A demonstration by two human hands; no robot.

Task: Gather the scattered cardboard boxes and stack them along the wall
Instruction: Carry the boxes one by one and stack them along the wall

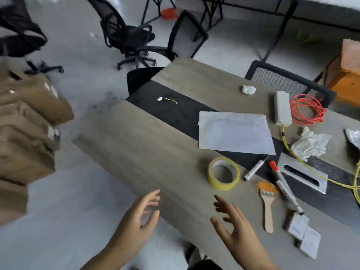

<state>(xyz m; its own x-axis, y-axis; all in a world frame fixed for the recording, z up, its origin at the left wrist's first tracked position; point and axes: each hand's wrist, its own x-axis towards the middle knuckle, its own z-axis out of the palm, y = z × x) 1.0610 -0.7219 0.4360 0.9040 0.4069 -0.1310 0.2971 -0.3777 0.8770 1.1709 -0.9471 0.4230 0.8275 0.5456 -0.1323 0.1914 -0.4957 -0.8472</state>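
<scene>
Several brown cardboard boxes (27, 131) are piled at the left edge of the view, blurred, on or just above the grey floor. An orange-brown box (344, 69) sits far right beyond the table. My left hand (138, 217) hovers at the table's near corner, fingers loosely spread, holding nothing. My right hand (233, 225) floats over the tabletop beside it, fingers spread and empty. Both hands are well apart from the boxes.
A grey wooden table (136, 145) carries a yellow tape roll (223, 174), white sheet (233, 132), markers (282, 184), a brush (266, 205), red wire coil (306, 110) and crumpled plastic (309, 145). Black office chairs (132, 39) stand on the floor behind.
</scene>
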